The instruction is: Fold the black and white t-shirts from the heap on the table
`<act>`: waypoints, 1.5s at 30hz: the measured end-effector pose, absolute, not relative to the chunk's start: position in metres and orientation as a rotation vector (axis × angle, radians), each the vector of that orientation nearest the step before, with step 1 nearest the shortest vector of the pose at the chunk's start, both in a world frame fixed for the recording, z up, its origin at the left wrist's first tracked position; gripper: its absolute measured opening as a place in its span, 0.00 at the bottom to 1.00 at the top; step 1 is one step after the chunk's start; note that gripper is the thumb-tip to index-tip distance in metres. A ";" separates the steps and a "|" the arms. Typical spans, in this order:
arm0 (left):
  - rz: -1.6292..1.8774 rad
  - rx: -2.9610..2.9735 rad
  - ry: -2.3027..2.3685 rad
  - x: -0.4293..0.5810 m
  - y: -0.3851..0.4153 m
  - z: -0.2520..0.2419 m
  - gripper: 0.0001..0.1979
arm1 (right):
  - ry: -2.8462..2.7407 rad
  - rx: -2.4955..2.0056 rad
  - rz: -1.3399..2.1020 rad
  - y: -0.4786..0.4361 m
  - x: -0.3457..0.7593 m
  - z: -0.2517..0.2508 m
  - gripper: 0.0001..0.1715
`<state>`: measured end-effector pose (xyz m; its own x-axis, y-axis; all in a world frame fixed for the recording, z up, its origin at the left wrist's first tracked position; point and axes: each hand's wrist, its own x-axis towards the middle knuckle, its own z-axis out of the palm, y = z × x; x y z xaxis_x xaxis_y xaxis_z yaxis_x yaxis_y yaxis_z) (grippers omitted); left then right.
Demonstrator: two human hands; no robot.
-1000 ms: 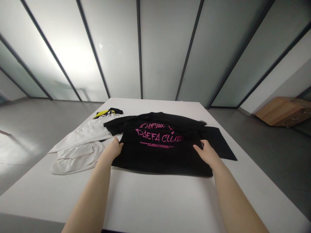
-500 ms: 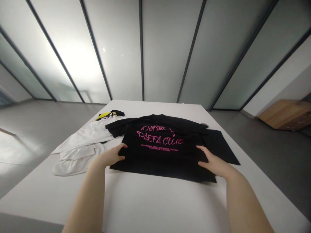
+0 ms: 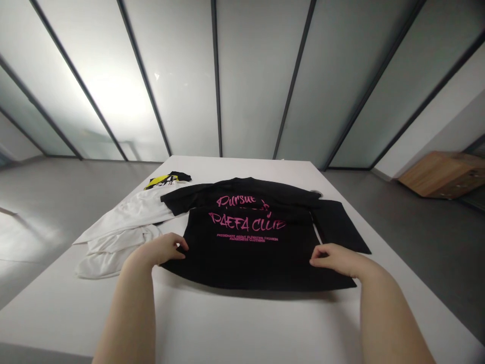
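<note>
- Black T-shirt (image 3: pixel 250 263) lies mid-desk, pink lettering (image 3: pixel 248 221) up, lower part between both hands, hem lifted slightly at the near side.
- Left hand (image 3: pixel 164 250): thumb and fingers (image 3: pixel 178 237) almost together, pinching cloth at the shirt's left edge, near hem.
- Right hand (image 3: pixel 339 259): fingertips drawn together, pinching cloth toward the right edge.
- White garment (image 3: pixel 129 212) left, rumpled, shirt sleeve over it; yellow-and-black cloth (image 3: pixel 161 181) behind.
- Flat black piece (image 3: pixel 343 227), right; material unclear.
- White desk (image 3: pixel 242 333) under everything; frosted panels (image 3: pixel 253 76) beyond.
</note>
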<state>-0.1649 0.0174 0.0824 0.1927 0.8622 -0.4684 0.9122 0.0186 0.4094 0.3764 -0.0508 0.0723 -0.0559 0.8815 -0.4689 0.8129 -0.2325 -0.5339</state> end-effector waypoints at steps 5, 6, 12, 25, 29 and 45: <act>-0.070 1.813 1.773 -0.168 0.019 0.082 0.21 | -1.778 -2.296 0.915 -0.045 0.377 0.073 0.28; -0.051 1.834 1.815 -0.166 0.020 0.083 0.20 | -1.751 -2.342 0.765 -0.043 0.374 0.074 0.28; 0.227 2.266 1.642 -0.114 0.023 0.086 0.11 | -1.922 -1.969 0.353 -0.033 0.311 0.073 0.20; 0.039 2.391 1.139 -0.043 0.000 0.065 0.08 | -2.299 -1.711 0.824 -0.046 0.245 0.065 0.15; 0.048 2.469 1.024 -0.033 -0.006 0.066 0.12 | -2.365 -1.684 0.817 -0.050 0.242 0.070 0.14; -0.235 2.519 1.022 -0.014 -0.047 0.077 0.07 | -2.622 -1.567 0.801 -0.080 0.210 0.073 0.07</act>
<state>-0.0138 -0.0468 0.0773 0.7169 0.6280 -0.3026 0.6971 -0.6472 0.3085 0.2101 -0.0802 0.0733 -0.5073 0.8198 -0.2656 0.8283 0.3788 -0.4129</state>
